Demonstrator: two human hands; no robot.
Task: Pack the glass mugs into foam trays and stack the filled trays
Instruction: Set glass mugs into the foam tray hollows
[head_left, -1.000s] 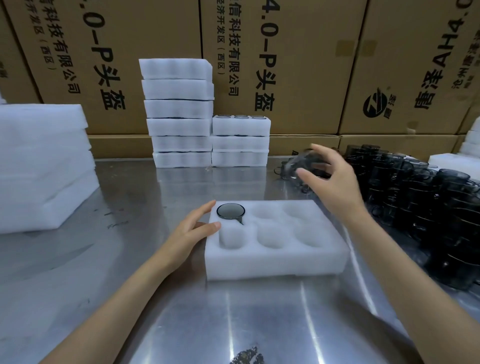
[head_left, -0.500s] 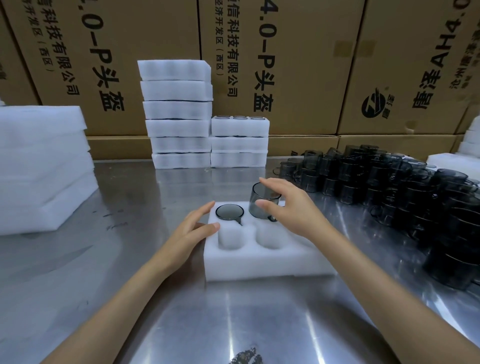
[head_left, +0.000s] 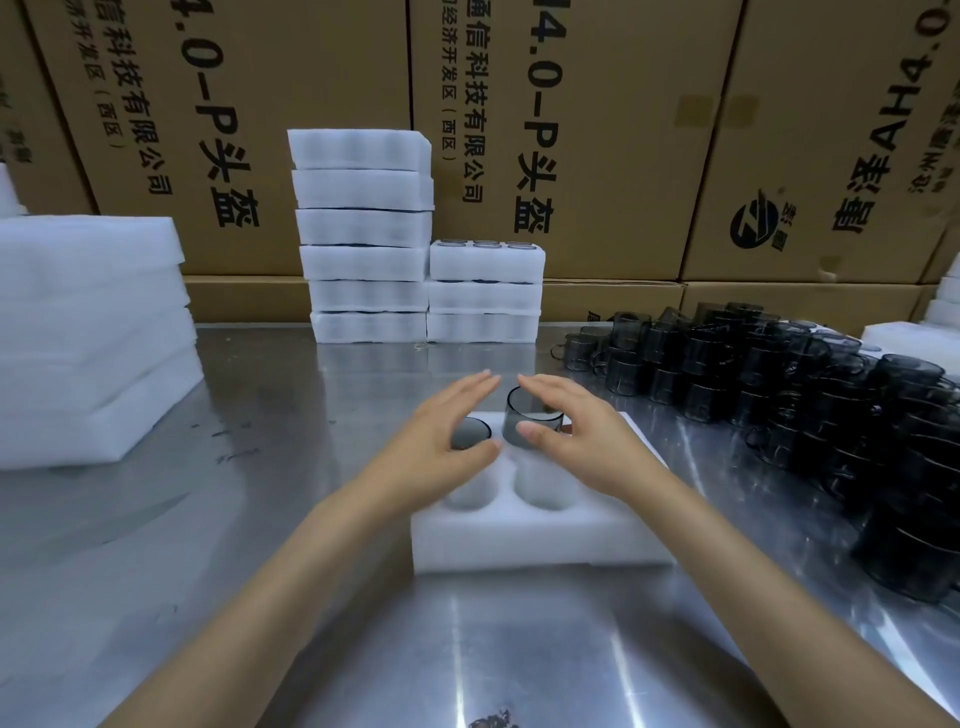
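A white foam tray (head_left: 540, 545) with round pockets lies on the steel table in front of me. One dark glass mug (head_left: 470, 434) sits sunk in its back left pocket. My left hand (head_left: 441, 441) is over that mug with its fingers straight. My right hand (head_left: 587, 441) grips a second glass mug (head_left: 524, 410), thumb on the near side and fingers over the rim. This mug stands tall in the back middle pocket. The two near pockets on the left are empty; my right hand hides the tray's right side.
A large pile of dark glass mugs (head_left: 779, 379) fills the table's right side. Two stacks of foam trays (head_left: 363, 234) (head_left: 485, 291) stand at the back. A stack of foam (head_left: 88, 332) is on the left. Cardboard boxes (head_left: 597, 130) wall the rear.
My right hand took a mug from the pile and brought it left to the tray's back middle pocket. My left hand rose from the tray's left edge to above the first mug.
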